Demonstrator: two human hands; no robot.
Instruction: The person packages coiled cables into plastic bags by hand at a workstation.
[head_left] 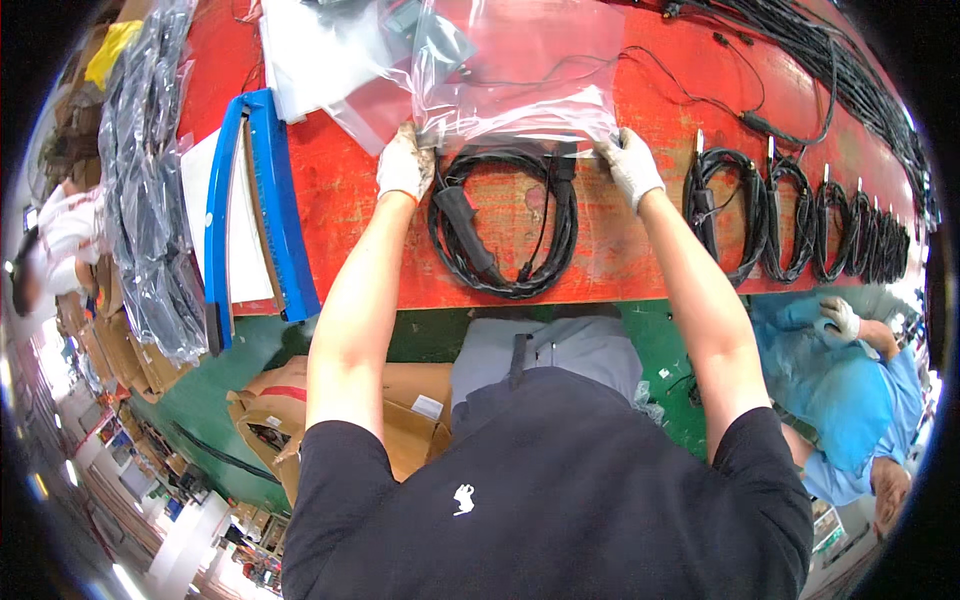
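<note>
A clear plastic bag (520,75) is stretched between my hands, its near edge toward me. My left hand (406,165), in a white glove, pinches the bag's near left corner. At the near right corner my gloved right hand (632,168) is closed on the same edge. Just in front of me, a coiled black cable (572,228) lies on the red table, with a black elongated box (463,222) across its left side. The bag's near edge reaches over the far end of the coil, and the cable's plug end shows by that edge.
More coiled black cables (716,220) line the table's right side, with loose cables (850,95) behind. A blue curved frame (275,200) and plastic-wrapped bundles (145,190) are on the left. Cardboard (415,390) is below the table edge; a person in blue (850,400) is at right.
</note>
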